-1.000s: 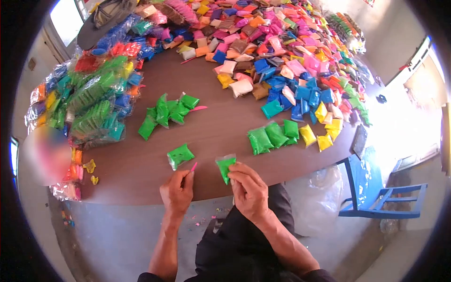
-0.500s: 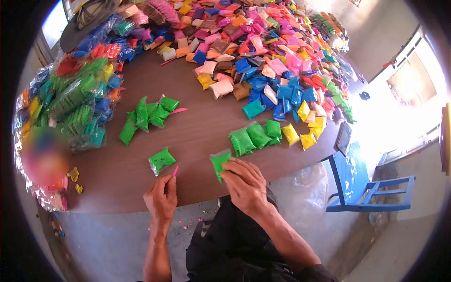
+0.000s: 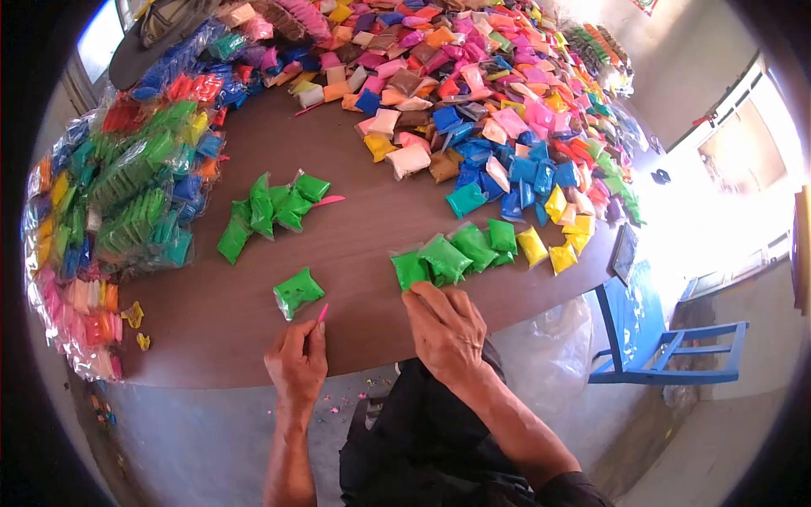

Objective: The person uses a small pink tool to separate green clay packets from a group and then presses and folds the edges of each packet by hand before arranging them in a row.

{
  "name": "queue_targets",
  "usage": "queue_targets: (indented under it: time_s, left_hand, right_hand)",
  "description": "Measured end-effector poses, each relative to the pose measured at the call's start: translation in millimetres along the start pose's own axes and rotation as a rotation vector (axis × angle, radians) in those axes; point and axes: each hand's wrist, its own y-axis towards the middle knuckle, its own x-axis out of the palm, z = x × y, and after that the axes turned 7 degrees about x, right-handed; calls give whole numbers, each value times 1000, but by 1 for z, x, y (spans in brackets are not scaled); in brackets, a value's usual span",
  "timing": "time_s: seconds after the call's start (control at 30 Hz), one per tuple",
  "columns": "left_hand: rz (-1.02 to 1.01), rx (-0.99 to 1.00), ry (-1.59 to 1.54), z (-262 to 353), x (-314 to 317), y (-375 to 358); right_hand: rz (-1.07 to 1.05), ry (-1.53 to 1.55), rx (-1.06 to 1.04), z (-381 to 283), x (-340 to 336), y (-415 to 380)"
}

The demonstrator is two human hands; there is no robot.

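Note:
My left hand (image 3: pixel 296 359) is closed near the table's front edge, pinching a thin pink plastic stick (image 3: pixel 323 313) whose tip points up. Just beyond it lies a single green packet (image 3: pixel 299 292) in clear wrap. My right hand (image 3: pixel 446 328) has its fingers on the lower edge of another green packet (image 3: pixel 410 268), which rests at the left end of a row of green packets (image 3: pixel 471 246). Farther left sits a second group of green packets (image 3: pixel 262 205), with a pink strip (image 3: pixel 332 200) beside it.
A large heap of multicoloured packets (image 3: pixel 490 84) covers the far side of the brown table (image 3: pixel 338 241). Bagged packets (image 3: pixel 139 182) are stacked at left. Yellow packets (image 3: pixel 532 247) and a dark flat device (image 3: pixel 624 252) lie at right, near a blue chair (image 3: pixel 667 346).
My right hand has brought the green packet up against the left end of the row. My left hand keeps the pink stick, nearly in place. The view has shifted slightly.

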Motion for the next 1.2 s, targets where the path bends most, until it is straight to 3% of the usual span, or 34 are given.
queue_targets:
  time_s: [0.23,0.37,0.6,0.8,0.93,1.1,1.2]
  left_hand:
    - [28,49,-7,1,1,3]
    - [41,45,-23,0,4,1]
    - [51,57,-43,0,2,2]
    - [52,17,-29,5,0,1]
    - [93,45,-70,4,-1,1]
    - [224,-276,-133,1,-19,4]
    - [262,-250,-102,-24,-39,15]
  right_hand:
    - [-11,49,31,-3,1,2]
    - [144,-29,7,20,-12,22]
    - [17,-88,83,41,-11,37]
    - [56,-148,113,19,-18,38]
    - [20,33,6,-9,-17,34]
    - [-153,287,-128,-57,8,38]
    - [-225,381,-187,-73,18,45]
